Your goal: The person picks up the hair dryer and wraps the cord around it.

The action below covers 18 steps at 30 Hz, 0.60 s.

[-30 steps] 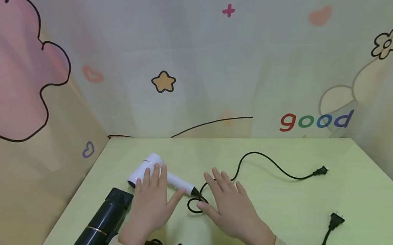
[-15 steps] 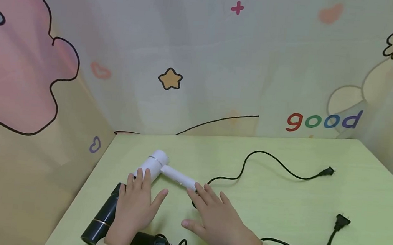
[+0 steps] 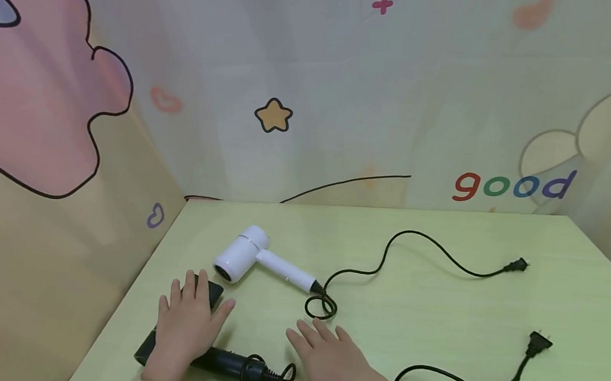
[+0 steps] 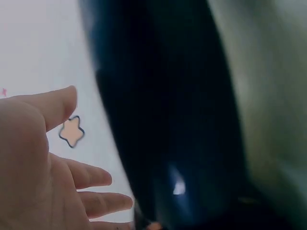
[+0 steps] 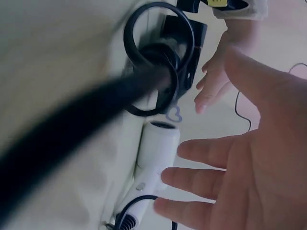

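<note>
A white hair dryer (image 3: pixel 241 256) lies on the table with its handle toward the right and its black cord looped at the handle's end. Below it is a black hair dryer (image 3: pixel 227 364), largely covered by my left hand (image 3: pixel 185 330), whose fingers are spread above its barrel. Whether that hand touches it I cannot tell. My right hand (image 3: pixel 342 367), fingers spread and holding nothing, is over the table just right of the black handle and its coiled cord. In the left wrist view the black dryer (image 4: pixel 168 110) fills the middle, beside my open left hand (image 4: pixel 33 167).
Two black cords run across the right side of the pale green table (image 3: pixel 435 320), ending in a smaller plug (image 3: pixel 517 265) at the back and a larger plug (image 3: pixel 538 343) nearer the front. A printed curtain (image 3: pixel 334 97) stands behind the table.
Both hands have moved down toward the near edge, away from the white hair dryer, which shows fully now. The view has shifted a little, and the hands stay spread.
</note>
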Available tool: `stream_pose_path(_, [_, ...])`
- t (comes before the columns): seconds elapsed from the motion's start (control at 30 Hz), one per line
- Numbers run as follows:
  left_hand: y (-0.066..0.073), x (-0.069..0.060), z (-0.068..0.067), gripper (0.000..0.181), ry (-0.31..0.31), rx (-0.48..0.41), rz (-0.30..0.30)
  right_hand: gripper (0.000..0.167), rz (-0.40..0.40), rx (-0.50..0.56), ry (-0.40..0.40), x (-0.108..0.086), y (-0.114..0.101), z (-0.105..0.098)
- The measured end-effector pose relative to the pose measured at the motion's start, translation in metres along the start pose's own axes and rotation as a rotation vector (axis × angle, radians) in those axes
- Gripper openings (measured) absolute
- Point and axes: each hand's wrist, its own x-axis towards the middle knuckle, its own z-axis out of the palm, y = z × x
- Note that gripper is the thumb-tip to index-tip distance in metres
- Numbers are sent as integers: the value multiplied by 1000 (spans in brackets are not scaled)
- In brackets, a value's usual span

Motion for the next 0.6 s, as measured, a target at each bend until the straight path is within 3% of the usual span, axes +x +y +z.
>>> stream_pose_path(0.1, [-10,-1,3,86,-4,15,-23,81,-18,-67,-27,1,-1,6])
stream_pose_path(0.37, [-28,-3,9,82,-22,19,-64,46,-80,-204,-83,6,0,13])
stream_pose_path(0.6, [-38,-5,7,81,-69,-13,-84,36,-83,-176,-163,9,2,21])
